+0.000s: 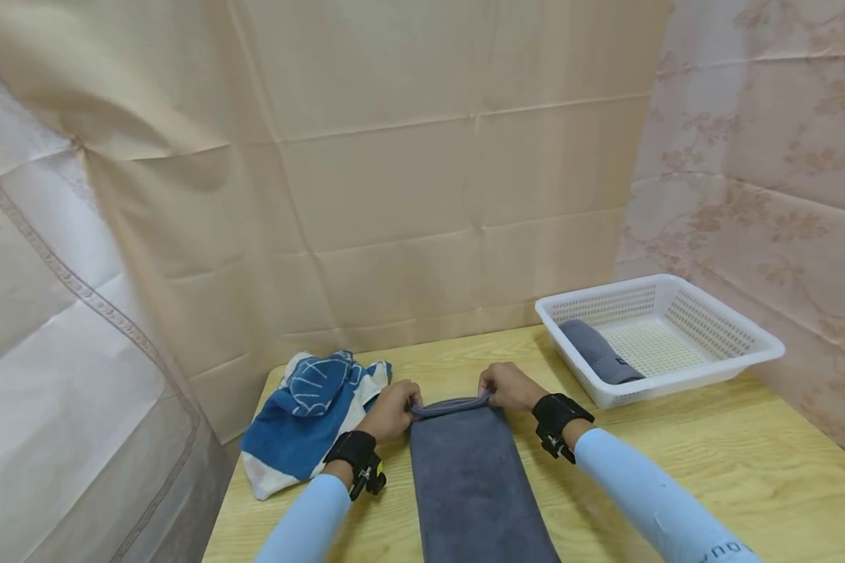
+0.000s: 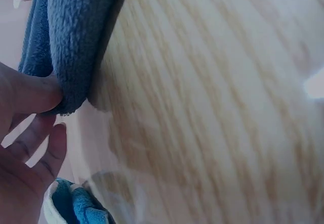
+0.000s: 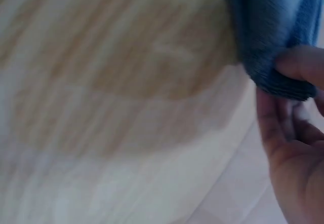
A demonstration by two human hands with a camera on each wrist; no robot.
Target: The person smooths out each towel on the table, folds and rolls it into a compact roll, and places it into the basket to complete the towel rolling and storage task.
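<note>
A dark grey towel (image 1: pixel 475 477) lies lengthwise on the wooden table, folded into a long strip. Its far end is turned over into a small thick fold. My left hand (image 1: pixel 392 410) pinches the left corner of that fold; in the left wrist view the thumb presses on the plush cloth (image 2: pixel 76 36). At the right corner, my right hand (image 1: pixel 512 387) pinches the same fold, and the right wrist view has its thumb on top of the layered edge (image 3: pixel 278 77) with fingers beneath. The towel's near end runs out of the head view.
A crumpled blue and white patterned cloth (image 1: pixel 296 422) lies left of my left hand. At the back right stands a white plastic basket (image 1: pixel 704 375) with a rolled grey towel (image 1: pixel 595 352) inside. Beige curtains (image 1: pixel 394 195) hang behind the wooden table (image 1: pixel 711 461).
</note>
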